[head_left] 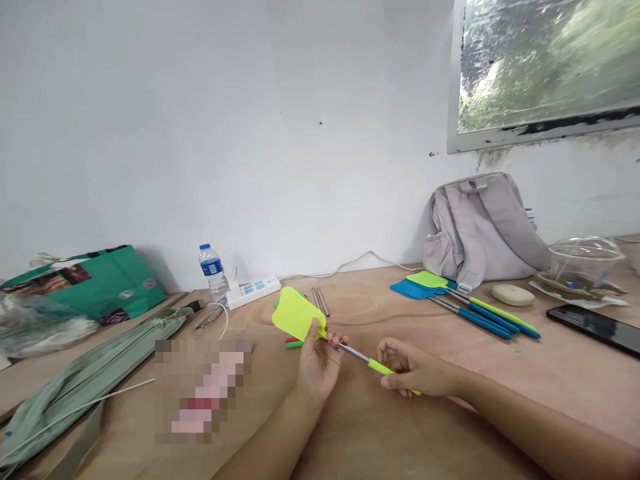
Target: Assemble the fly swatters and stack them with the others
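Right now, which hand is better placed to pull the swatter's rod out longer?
The right hand, probably: it grips the green handle at the rod's free end, while the left hand pinches the yellow swatter head at its neck and can brace it.

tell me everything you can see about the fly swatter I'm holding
The fly swatter has a lime-yellow perforated head that looks like plastic, a thin shiny metal shaft and a matching lime grip. It is held above the wooden table, slanting from the head at upper left down to the grip at lower right. The left hand pinches it where head meets shaft; the right hand closes around the grip.
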`<move>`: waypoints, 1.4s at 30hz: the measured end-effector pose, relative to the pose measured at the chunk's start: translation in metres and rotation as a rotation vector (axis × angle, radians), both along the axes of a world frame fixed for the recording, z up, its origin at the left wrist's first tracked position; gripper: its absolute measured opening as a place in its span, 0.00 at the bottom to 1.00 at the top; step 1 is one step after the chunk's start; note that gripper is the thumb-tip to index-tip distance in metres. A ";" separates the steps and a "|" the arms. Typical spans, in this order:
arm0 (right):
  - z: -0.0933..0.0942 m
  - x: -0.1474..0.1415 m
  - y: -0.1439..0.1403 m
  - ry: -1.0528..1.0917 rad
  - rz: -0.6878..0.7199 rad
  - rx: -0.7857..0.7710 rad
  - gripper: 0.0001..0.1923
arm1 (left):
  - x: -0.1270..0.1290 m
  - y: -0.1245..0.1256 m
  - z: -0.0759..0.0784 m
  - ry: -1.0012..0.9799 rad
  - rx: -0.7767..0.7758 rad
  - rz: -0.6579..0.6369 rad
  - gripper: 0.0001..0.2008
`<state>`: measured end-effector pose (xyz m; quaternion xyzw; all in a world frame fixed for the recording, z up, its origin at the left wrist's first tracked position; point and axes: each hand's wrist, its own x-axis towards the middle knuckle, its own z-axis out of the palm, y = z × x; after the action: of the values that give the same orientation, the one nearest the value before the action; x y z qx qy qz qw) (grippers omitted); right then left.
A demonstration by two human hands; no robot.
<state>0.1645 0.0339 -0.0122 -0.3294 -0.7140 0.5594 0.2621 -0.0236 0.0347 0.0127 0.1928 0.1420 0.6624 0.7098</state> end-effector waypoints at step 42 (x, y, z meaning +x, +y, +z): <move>0.007 -0.018 -0.007 -0.287 -0.203 0.658 0.17 | 0.001 0.004 0.003 0.246 0.176 -0.027 0.19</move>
<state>0.1466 0.0269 -0.0051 -0.3716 -0.8489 0.2192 0.3055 -0.0230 0.0386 0.0155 0.3360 0.1665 0.6341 0.6763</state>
